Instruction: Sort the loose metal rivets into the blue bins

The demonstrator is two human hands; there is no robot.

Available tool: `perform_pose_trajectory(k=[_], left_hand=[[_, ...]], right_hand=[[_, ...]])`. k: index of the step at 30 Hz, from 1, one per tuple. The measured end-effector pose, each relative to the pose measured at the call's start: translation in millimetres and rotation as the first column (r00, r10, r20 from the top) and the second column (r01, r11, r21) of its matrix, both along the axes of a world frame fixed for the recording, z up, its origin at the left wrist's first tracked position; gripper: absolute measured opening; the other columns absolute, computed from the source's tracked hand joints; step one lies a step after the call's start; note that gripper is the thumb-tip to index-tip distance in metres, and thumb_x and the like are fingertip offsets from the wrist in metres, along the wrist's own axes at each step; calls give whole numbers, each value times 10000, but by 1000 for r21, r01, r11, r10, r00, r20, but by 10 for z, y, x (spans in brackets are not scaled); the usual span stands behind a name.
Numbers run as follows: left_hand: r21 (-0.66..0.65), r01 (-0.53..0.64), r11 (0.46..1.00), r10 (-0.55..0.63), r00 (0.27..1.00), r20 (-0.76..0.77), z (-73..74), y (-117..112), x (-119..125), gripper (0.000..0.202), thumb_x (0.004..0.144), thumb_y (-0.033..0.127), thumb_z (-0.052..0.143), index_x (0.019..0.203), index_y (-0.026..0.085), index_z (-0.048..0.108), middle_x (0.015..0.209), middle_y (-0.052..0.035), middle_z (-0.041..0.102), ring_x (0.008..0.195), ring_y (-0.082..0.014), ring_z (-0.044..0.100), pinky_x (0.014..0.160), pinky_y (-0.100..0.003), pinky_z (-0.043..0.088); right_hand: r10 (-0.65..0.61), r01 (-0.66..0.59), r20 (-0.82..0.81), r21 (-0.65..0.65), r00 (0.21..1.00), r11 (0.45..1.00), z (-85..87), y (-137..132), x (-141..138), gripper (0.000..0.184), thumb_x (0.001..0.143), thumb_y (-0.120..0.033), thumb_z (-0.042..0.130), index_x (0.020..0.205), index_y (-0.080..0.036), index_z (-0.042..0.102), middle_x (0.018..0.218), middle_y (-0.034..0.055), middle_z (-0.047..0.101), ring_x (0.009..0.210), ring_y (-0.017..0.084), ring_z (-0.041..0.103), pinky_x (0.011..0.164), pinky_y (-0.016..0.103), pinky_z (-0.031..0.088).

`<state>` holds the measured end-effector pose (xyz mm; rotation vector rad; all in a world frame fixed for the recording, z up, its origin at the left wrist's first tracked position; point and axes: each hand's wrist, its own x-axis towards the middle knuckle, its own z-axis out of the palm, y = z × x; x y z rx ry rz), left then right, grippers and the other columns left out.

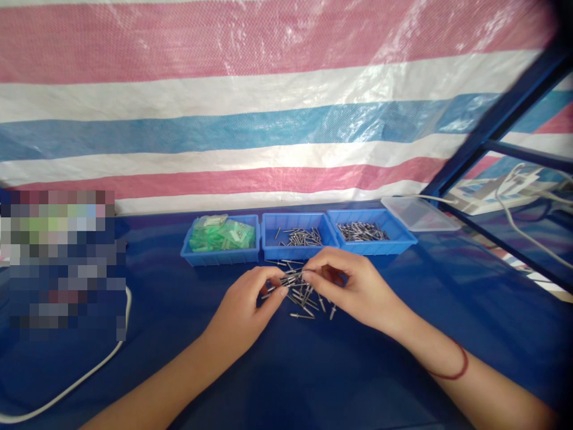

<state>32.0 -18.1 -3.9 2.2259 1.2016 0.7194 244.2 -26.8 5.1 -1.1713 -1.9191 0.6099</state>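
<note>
Loose silver pop rivets (308, 301) lie in a small pile on the blue table, just in front of the bins. Over the pile, my left hand (248, 301) is closed, with several rivets pinched between thumb and fingers, their thin stems pointing sideways. My right hand (351, 283) comes in from the other side, its thumb and forefinger closed on the end of a rivet close to the left fingertips. Its other fingers curl inward and are partly hidden. Behind the hands, the middle blue bin (280, 251) holds some rivets, and the right blue bin (380, 246) holds many more.
The left blue bin (219, 258) contains green plastic packets (224, 235). A clear plastic lid (421, 215) rests behind the right bin. A white cable (105, 361) curves over the table at left, near a blurred-out area. A dark metal frame (492, 128) stands at right.
</note>
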Motion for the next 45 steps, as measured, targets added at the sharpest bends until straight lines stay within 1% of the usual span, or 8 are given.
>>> perform_pose_trajectory(k=[3,7,13,18,23,31,36,45], left_hand=[[126,32,992,-8,983,-185,0,37,-49,230,903,323,534,1100,213,578,1015,-40,638,932,-218,570,829,-349,425],[161,85,983,-13,915,-402,-16,88,-109,255,913,396,511,1072,219,603,1053,-48,631,952,-243,574,827,-383,423],[132,126,983,-39,852,-523,-28,119,-111,202,956,302,455,994,204,627,1005,-39,632,911,-223,596,772,-358,436],[172,131,976,-23,852,-523,-29,120,-97,228,977,249,404,977,201,627,967,-35,633,894,-208,591,775,-347,435],[175,140,975,-34,864,-502,-49,135,-120,204,957,286,454,953,189,633,961,-42,622,879,-201,590,777,-329,450],[131,150,980,-95,932,-350,-7,134,-117,197,958,222,426,929,190,618,940,-38,603,863,-176,596,795,-295,466],[17,45,999,-45,998,-46,16,45,-42,121,931,262,484,924,211,593,873,-3,630,793,-151,597,747,-253,461],[-130,46,991,-30,992,120,-1,-18,12,117,906,284,521,922,195,595,815,8,632,726,-137,579,662,-231,438]], right_hand=[[-207,188,112,163,972,969,104,92,274,112,864,-260,564,820,-197,646,739,21,629,609,129,530,572,263,416],[-617,504,206,414,759,758,211,211,757,86,831,-283,594,844,-221,651,745,32,634,615,165,548,618,305,429],[-732,627,229,394,641,672,211,268,1109,161,869,-369,526,871,-253,638,769,68,643,634,224,561,625,359,415],[-579,518,205,286,789,806,169,239,824,180,860,-361,549,849,-220,661,750,39,668,610,176,574,607,307,439],[-129,89,273,156,953,984,108,141,332,170,885,-261,524,804,-190,655,760,24,653,632,134,564,608,261,424],[109,-129,318,44,942,991,-63,43,13,163,887,-221,517,814,-183,657,752,34,626,690,147,580,658,271,437],[105,-102,83,-34,991,994,-130,6,-120,97,843,-248,602,876,-185,668,727,12,603,611,119,525,579,240,413],[38,-92,-262,-197,964,976,-183,-44,-190,208,852,-365,592,836,-169,660,754,31,611,575,112,487,520,246,391]])
